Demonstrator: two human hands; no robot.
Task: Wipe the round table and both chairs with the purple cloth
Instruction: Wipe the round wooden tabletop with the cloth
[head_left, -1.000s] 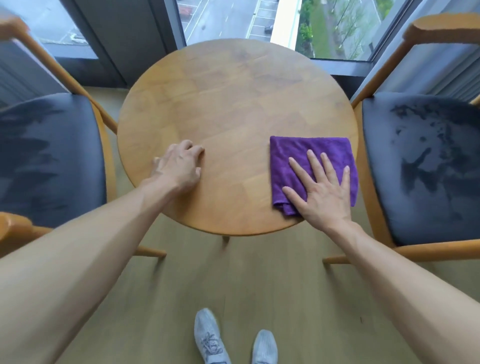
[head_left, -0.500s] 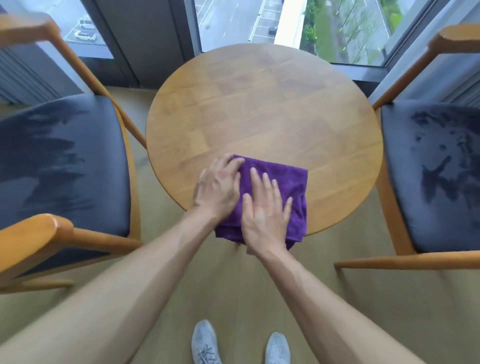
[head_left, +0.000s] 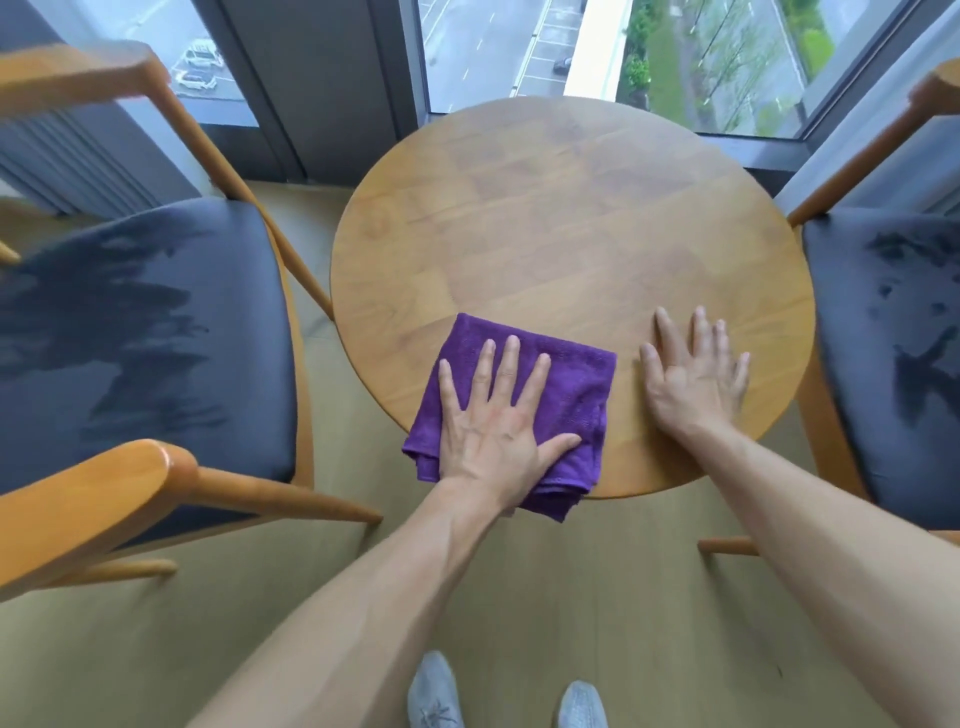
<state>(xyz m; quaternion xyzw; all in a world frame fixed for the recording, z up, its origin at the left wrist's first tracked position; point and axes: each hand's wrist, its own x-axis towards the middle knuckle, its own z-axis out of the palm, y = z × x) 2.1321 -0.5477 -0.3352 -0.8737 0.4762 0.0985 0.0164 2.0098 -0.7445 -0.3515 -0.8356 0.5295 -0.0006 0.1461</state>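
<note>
Pressing my left hand (head_left: 491, 431) flat, fingers spread, on the soft folded purple cloth (head_left: 563, 395) at the round wooden table (head_left: 561, 218) near edge; my right hand (head_left: 693, 382) is resting open beside it. Being limp, it probably needs palm pressure.

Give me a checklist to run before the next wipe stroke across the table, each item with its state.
1. Cloth flat on the table: ok, though its near corner overhangs the rim.
2. Left hand pressed flat on the cloth: ok.
3. Right hand off the cloth, bracing on bare wood: ok.
4. Tabletop free of objects ahead: ok.
5. Table already clean: cannot tell.
6. Chair seats done: not ok, left seat and right seat show dark smears.
</note>
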